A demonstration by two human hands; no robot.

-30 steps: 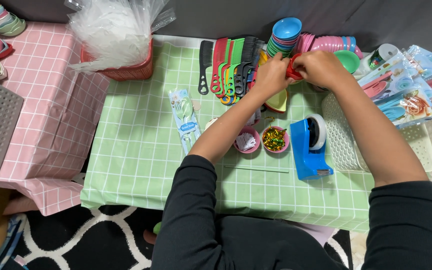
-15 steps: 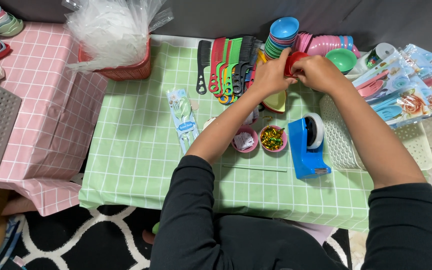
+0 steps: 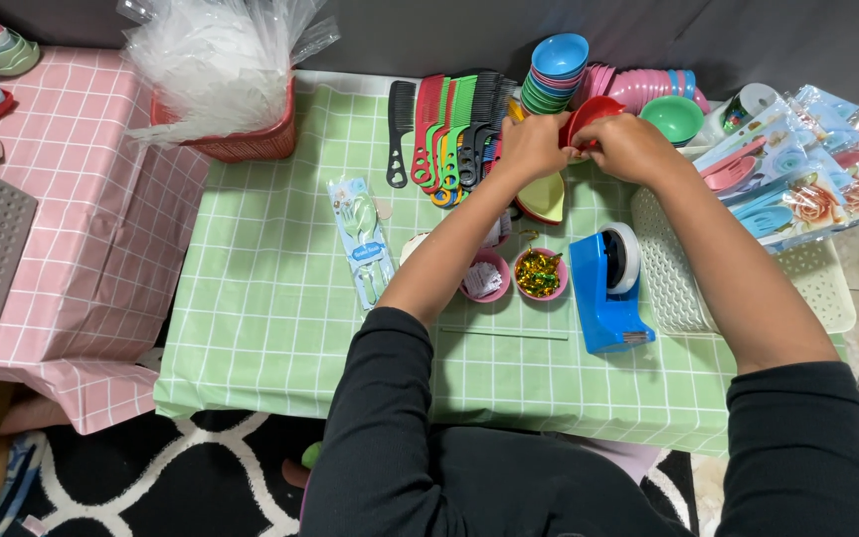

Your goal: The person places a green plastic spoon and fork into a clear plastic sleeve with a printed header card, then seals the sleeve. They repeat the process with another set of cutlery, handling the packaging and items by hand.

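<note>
From my remote seat, I am watching a packing worktop (image 3: 280, 298) laid with green checked cloth. Far left, a red basket (image 3: 246, 139) is holding a heap of clear bags (image 3: 216, 50); a packed spoon set (image 3: 362, 239) is lying flat just right of it, and a fan of combs (image 3: 444, 124) is spreading along the far edge. Two small pink cups, one with paper slips (image 3: 486, 278) and one with gold ties (image 3: 539, 273), are sitting near the middle, beside a blue tape dispenser (image 3: 608, 288).

Above them, both hands are meeting at a red bowl (image 3: 589, 111), held off the cloth just in front of the bowl stack (image 3: 557, 75). The left hand (image 3: 534, 144) is pinching its near rim, grip clenched on it; the right hand (image 3: 628, 144) is grasping the same rim from the other side. A yellow bowl (image 3: 544, 194) is lying beneath the left wrist.

In my judgement, doing this well is meaning keeping both thumbs on the rim, lifting the bowl straight so the stack behind is not tipping, and holding elbows clear of the cups. At right, a white basket (image 3: 668, 268) and finished packs (image 3: 797, 169) are waiting.
</note>
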